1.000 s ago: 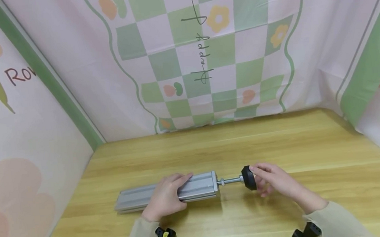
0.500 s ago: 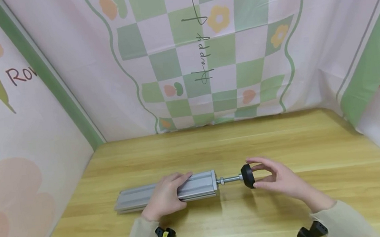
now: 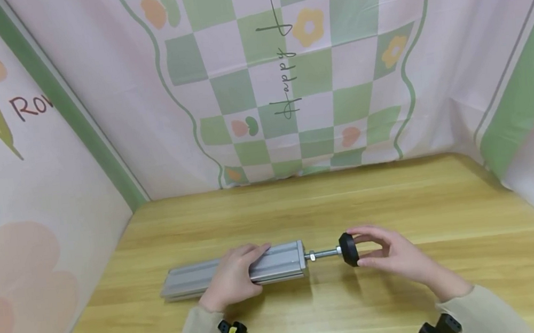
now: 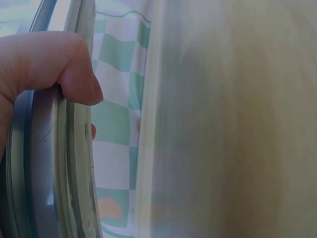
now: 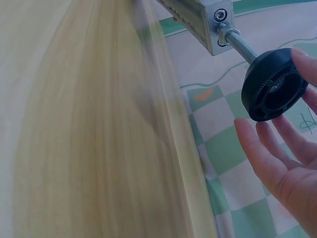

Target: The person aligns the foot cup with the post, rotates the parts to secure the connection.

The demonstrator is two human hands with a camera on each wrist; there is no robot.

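Note:
A silver aluminium profile [image 3: 278, 262] lies lengthwise over the wooden table, and my left hand [image 3: 234, 278] grips it around its middle. The left wrist view shows a bent digit [image 4: 64, 64] pressed against the profile's edge. From its right end plate [image 5: 217, 25] sticks out a threaded rod [image 3: 326, 253] with a nut [image 3: 312, 256]. At the rod's tip sits a black leveling foot [image 3: 349, 249], its hollow underside facing right. My right hand [image 3: 401, 258] pinches the foot's rim, fingers above and thumb below.
The wooden table [image 3: 300, 206] runs back to a checkered curtain [image 3: 311, 76]. Patterned cloth also hangs at the left [image 3: 34, 210] and right. A small black camera [image 3: 233, 330] is strapped to my left wrist, another [image 3: 439, 328] to my right.
My right hand has shifted from fingers bunched at the foot to a wider pinch across its rim, with the wrist slightly farther right. The left hand and profile stay in place.

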